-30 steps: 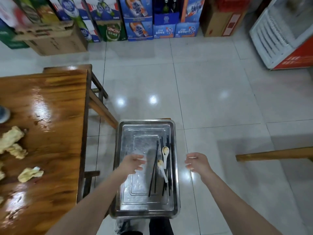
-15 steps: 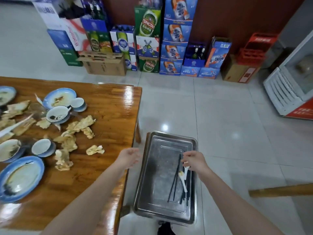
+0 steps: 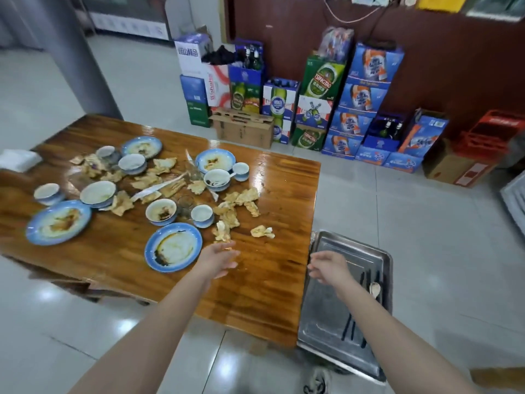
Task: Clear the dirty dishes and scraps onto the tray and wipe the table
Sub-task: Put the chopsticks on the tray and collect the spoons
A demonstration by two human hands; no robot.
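Wooden table (image 3: 270,280) carries 4 plates (image 3: 173,247), bowls (image 3: 161,211) and scraps (image 3: 241,197); tray (image 3: 321,317) beside it holds only chopsticks (image 3: 348,327) and 1 spoon (image 3: 375,288). Our left hand (image 3: 220,258) and right hand (image 3: 326,267) hover empty, fingers loose; nearly everything remains.

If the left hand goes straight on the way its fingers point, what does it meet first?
Probably the yellowish scrap just beyond the left hand, on the table; depth is unclear.

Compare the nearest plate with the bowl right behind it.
The nearest plate is wide and flat; the bowl is smaller and deeper. The plate's dark sauce streaks its left rim; the bowl's sits in its bottom. Both are blue-and-white, dirty, and on the table.
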